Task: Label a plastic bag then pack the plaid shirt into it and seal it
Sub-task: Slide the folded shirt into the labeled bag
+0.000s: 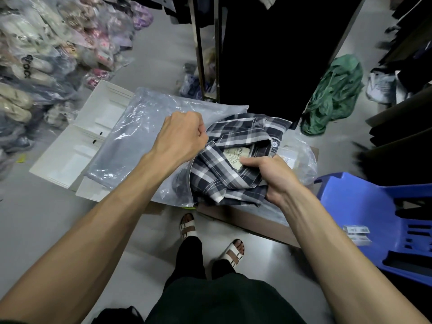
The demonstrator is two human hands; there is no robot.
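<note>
A folded plaid shirt point(233, 164) in dark grey and white lies in the middle of the view, its collar tag facing up. A clear plastic bag point(140, 141) stretches away to the left of it, and its open mouth covers the shirt's left edge. My left hand point(182, 134) is closed on the bag's edge at the shirt's upper left. My right hand point(273, 176) grips the shirt's right side, thumb resting by the collar tag. Whether the bag carries a label cannot be seen.
The bag lies over white flat boxes point(77, 148) and a cardboard box point(257, 228). A blue plastic chair point(374, 213) holding label strips point(357, 235) stands at the right. Several bagged shoes point(46, 54) pile up at the left. A green cloth point(334, 94) lies on the floor beyond a dark rack point(268, 54).
</note>
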